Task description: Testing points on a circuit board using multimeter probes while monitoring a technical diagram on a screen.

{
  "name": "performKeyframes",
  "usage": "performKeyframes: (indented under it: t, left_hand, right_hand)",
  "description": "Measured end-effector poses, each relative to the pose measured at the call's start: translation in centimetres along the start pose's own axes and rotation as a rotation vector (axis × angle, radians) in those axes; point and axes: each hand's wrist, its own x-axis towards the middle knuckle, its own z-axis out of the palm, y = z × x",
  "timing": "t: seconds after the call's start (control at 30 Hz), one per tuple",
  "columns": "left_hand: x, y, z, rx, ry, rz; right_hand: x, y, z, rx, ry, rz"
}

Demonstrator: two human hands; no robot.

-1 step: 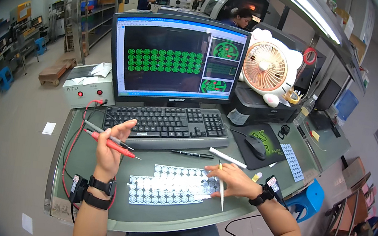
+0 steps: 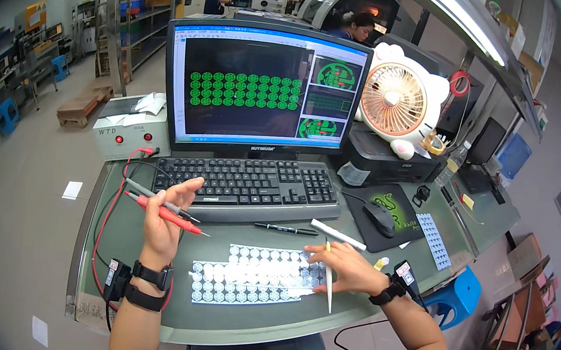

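Note:
Two test probes, a red one [image 2: 174,217] and a grey one [image 2: 138,187], are gripped between the fingers of my left hand [image 2: 161,230]. Their tips point right, in the air above the green mat. My right hand [image 2: 347,269] pinches a slim, pale, pointed stick-like tool [image 2: 329,291], its lower tip toward me. The fingertips of that hand are at the right end of a white panel of round circuit boards [image 2: 245,278], which lies flat on the mat. Glare washes out the panel's middle.
Behind the panel lie a black pen [image 2: 285,229], a white marker pen [image 2: 338,234] and a keyboard [image 2: 251,184] below a monitor [image 2: 241,120]. A mouse [image 2: 379,218], another panel strip [image 2: 433,241] and a fan [image 2: 395,99] are on the right. A red cable [image 2: 99,243] runs along the left to a box [image 2: 131,138].

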Motion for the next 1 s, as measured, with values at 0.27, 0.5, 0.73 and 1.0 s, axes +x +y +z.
performKeyframes:
  t: [0.27, 0.5, 0.73, 1.0]
  left_hand:
    - [0.3, -0.5, -1.0, -0.115, 0.065, 0.003]
    - [-0.4, -0.1, 0.7, -0.147, 0.144, -0.076]
    - [-0.5, -0.3, 1.7, -0.066, 0.126, -0.082]
    - [-0.4, -1.4, 1.6, -0.071, 0.201, -0.139]
  right_hand:
    - [-1.8, -0.3, -1.8, 0.098, 0.345, 0.004]
    - [-15.1, 6.0, -6.3, -0.091, 0.876, 0.516]
    - [-25.6, 12.2, -6.0, -0.114, 0.98, 1.086]
    - [-17.8, 10.3, -4.8, -0.02, 0.874, 0.74]
